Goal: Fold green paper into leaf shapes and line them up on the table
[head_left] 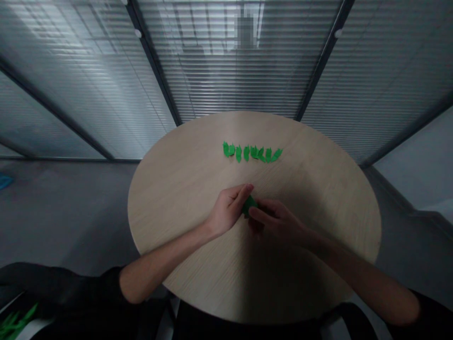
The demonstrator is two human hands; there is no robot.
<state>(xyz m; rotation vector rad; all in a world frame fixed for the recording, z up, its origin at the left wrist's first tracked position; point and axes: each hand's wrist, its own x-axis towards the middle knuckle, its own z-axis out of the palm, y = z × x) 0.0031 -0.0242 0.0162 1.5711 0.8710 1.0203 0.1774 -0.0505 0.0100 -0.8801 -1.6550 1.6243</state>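
Both hands meet over the middle of the round table (170, 198). Between them is a small green piece (249, 206), flat-looking and partly covered by fingers, so its exact kind is unclear. My left hand (226, 208) is closed on its left side, thumb pointing up and away. From the right, my right hand (274, 218) pinches the same piece between thumb and fingers; its lower fingers are in shadow. Beyond the hands, several small green leaf-shaped pieces (247, 153) lie side by side in a row.
Glass partitions with blinds (233, 85) stand right behind the table's far edge. At the lower left, green strips (17, 323) show beside a white rim. A blue object (5, 181) lies on the grey floor at far left.
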